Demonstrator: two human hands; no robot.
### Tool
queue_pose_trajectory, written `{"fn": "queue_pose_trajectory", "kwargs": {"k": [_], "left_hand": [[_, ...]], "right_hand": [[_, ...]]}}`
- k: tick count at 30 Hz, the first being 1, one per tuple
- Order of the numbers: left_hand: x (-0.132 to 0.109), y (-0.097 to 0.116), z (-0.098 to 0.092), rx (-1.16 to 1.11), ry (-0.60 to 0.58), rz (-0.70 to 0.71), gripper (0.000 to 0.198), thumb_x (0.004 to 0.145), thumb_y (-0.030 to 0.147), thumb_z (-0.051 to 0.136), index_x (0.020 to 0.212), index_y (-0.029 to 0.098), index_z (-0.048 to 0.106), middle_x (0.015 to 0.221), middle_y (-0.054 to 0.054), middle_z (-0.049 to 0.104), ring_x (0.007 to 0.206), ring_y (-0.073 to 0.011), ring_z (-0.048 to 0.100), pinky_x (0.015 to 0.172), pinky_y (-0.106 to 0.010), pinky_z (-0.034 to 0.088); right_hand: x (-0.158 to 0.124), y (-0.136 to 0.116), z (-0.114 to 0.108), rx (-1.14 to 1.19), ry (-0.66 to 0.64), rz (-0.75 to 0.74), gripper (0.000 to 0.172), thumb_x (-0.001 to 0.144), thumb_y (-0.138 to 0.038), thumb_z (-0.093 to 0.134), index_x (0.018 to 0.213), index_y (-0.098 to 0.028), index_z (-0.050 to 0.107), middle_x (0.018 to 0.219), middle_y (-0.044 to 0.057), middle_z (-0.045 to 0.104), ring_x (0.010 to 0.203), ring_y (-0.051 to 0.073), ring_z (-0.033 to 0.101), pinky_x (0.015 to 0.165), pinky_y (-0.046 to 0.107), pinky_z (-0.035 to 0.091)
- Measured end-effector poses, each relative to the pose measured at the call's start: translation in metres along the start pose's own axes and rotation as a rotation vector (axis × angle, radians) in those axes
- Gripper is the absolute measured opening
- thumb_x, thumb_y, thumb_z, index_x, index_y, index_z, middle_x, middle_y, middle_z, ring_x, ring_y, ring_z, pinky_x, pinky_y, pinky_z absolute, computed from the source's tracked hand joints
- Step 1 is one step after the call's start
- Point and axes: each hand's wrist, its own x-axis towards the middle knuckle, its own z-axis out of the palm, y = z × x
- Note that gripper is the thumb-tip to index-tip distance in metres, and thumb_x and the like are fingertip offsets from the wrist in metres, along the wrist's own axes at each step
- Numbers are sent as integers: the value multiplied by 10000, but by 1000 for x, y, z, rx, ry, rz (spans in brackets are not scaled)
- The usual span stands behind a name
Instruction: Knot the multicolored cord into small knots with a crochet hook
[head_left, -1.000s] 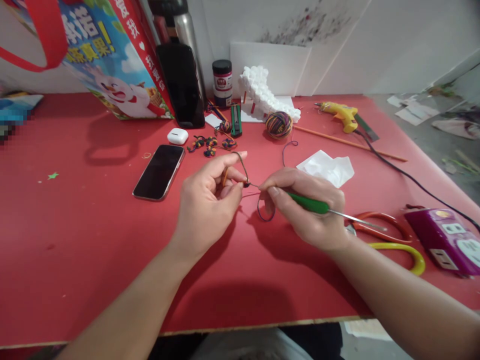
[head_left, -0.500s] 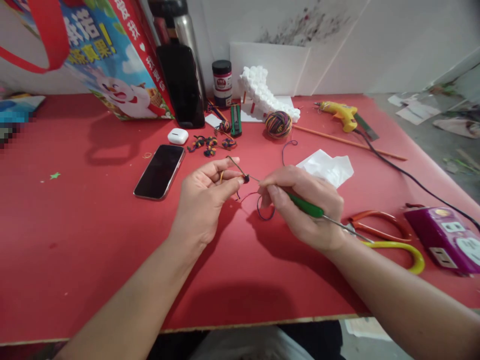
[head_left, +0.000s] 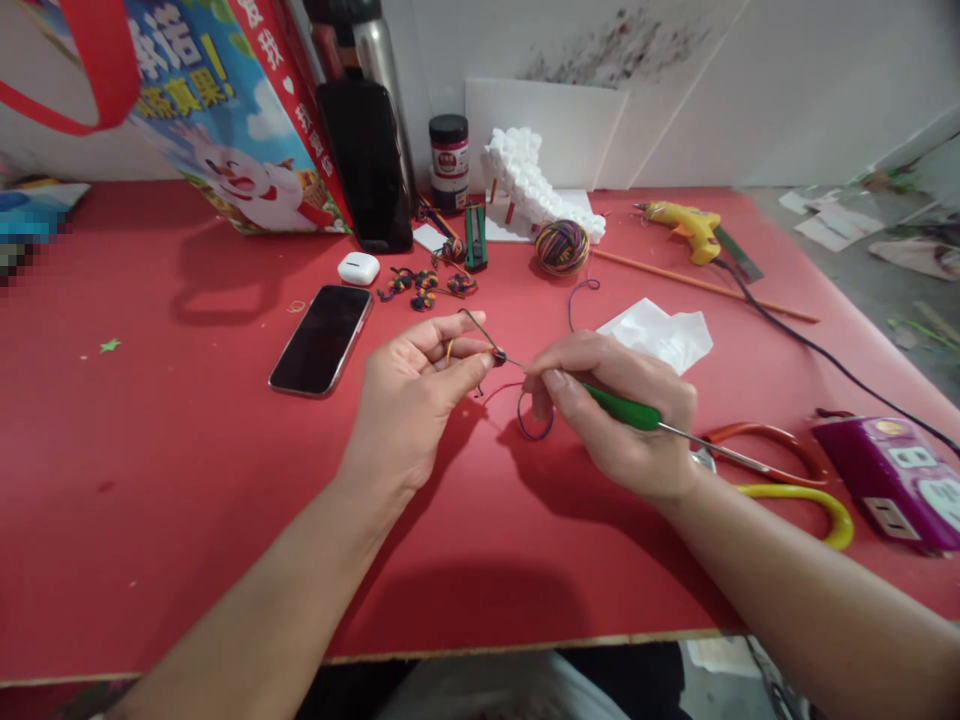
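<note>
The counter [head_left: 187, 500] is lying open at near left; farther in, the smartphone [head_left: 321, 340] is obstructing. The yarn ball [head_left: 562, 248] is blocking the far middle; a purple socket block [head_left: 877, 470] is crowding the right.
</note>
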Motion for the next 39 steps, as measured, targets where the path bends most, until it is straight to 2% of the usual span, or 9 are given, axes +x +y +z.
{"fn": "queue_pose_trajectory", "kwargs": {"k": [7, 13, 16, 19, 22, 27, 30, 36, 39], "left_hand": [[-4, -1, 1, 233, 32, 165, 321, 725, 142, 852, 1043, 168, 822, 810, 3, 760, 721, -100, 638, 659, -208, 531], [-5, -11, 2, 399, 36, 284, 396, 773, 134, 766, 1167, 151, 804, 864, -23, 781, 682, -107, 613, 639, -231, 525], [-4, -18, -1, 549, 36, 486, 345, 819, 119, 706, 1143, 182, 809, 921, -35, 796, 682, -118, 604, 668, -261, 522], [-5, -20, -2, 711, 28, 700, 317, 843, 87, 665, 1077, 232, 823, 899, -12, 781, 674, -131, 575, 707, -287, 505], [-9, -15, 1, 704, 37, 660, 263, 865, 97, 693, 1007, 266, 836, 885, -7, 769, 713, -151, 584, 766, -294, 506], [-8, -9, 8, 365, 129, 336, 256, 769, 124, 802, 1008, 207, 835, 859, -9, 763, 683, -125, 582, 681, -254, 502], [-2, -12, 9, 197, 141, 231, 308, 708, 124, 835, 1013, 169, 824, 810, -2, 749, 711, -119, 623, 680, -231, 515], [3, -19, 6, 167, 167, 252, 328, 725, 154, 846, 1051, 185, 822, 812, 6, 742, 708, -111, 622, 675, -223, 527], [1, -20, 5, 288, 157, 304, 332, 769, 147, 815, 1098, 189, 822, 847, -1, 751, 688, -105, 592, 674, -227, 525]], "right_hand": [[0, 0, 0, -77, -4, -32, 153, 1006, -106, 618, 987, -204, 734, 768, 19, 740, 645, 140, 701, 635, 283, 560], [-1, 2, 1, -252, -63, -217, 176, 983, -56, 606, 1048, -194, 694, 870, 64, 783, 786, 171, 757, 739, 280, 604], [-4, 4, 4, -399, -113, -331, 172, 999, -82, 589, 1116, -177, 672, 969, 123, 789, 838, 205, 748, 745, 307, 610], [-7, 5, 8, -468, -100, -344, 179, 1009, -101, 579, 1155, -161, 664, 986, 146, 780, 851, 226, 743, 754, 325, 612], [-9, 6, 10, -489, -77, -337, 205, 1010, -103, 578, 1185, -168, 661, 983, 142, 770, 847, 232, 742, 739, 328, 609], [-8, 5, 12, -617, -147, -405, 261, 1028, -70, 516, 1222, -153, 669, 980, 148, 774, 824, 249, 739, 679, 343, 584], [-7, 5, 16, -446, -85, -307, 197, 1034, -75, 540, 1151, -131, 689, 975, 146, 775, 835, 226, 748, 717, 333, 592], [-6, 4, 31, 308, 95, 312, 101, 1088, -236, 573, 1031, -200, 648, 856, 9, 761, 648, 129, 742, 649, 280, 621], [-7, 6, 30, 289, 67, 318, 106, 1094, -242, 558, 1036, -202, 637, 845, 10, 766, 649, 133, 746, 653, 280, 628]]}}
